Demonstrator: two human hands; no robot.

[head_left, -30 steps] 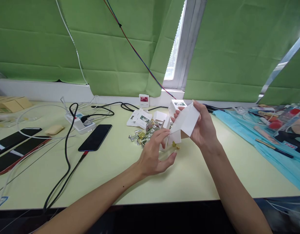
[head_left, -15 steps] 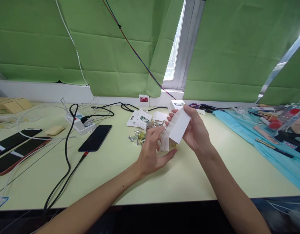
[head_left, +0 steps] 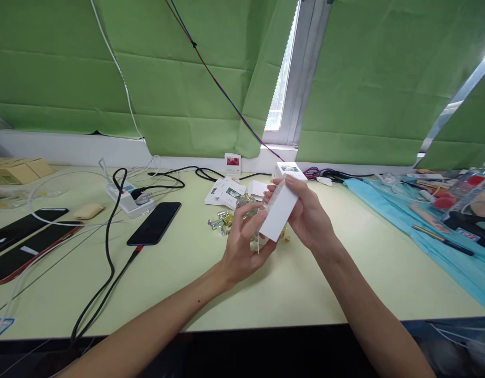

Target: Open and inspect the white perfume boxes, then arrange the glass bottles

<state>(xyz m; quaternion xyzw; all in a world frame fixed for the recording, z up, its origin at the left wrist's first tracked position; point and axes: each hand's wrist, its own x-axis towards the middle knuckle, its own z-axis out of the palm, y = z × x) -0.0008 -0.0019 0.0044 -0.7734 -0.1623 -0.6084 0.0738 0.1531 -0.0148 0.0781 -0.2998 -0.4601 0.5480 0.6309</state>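
A small white cardboard box (head_left: 280,212) is held tilted above the table, its near end towards my left hand. My right hand (head_left: 311,223) wraps round its upper right side, thumb on top. At the lower end, my left hand (head_left: 244,249) has its fingers and thumb closed about the box's edge, where a thin white flap hangs. Partly hidden behind my left fingers is a clear glass object (head_left: 245,199) with a gold top. Beside it lie several shiny silver and gold small pieces (head_left: 220,221). White printed cards (head_left: 225,192) lie just behind.
A white box with a picture (head_left: 288,168) stands behind my right hand. Left are a black phone (head_left: 154,223) on a cable, a power strip (head_left: 130,202) and tangled cords. Blue sheeting (head_left: 408,220) with a pen (head_left: 443,240) and clutter covers the right side.
The white box has turned and shifted slightly left and down, towards my left hand. My left thumb has drawn in from beneath the box to its end.
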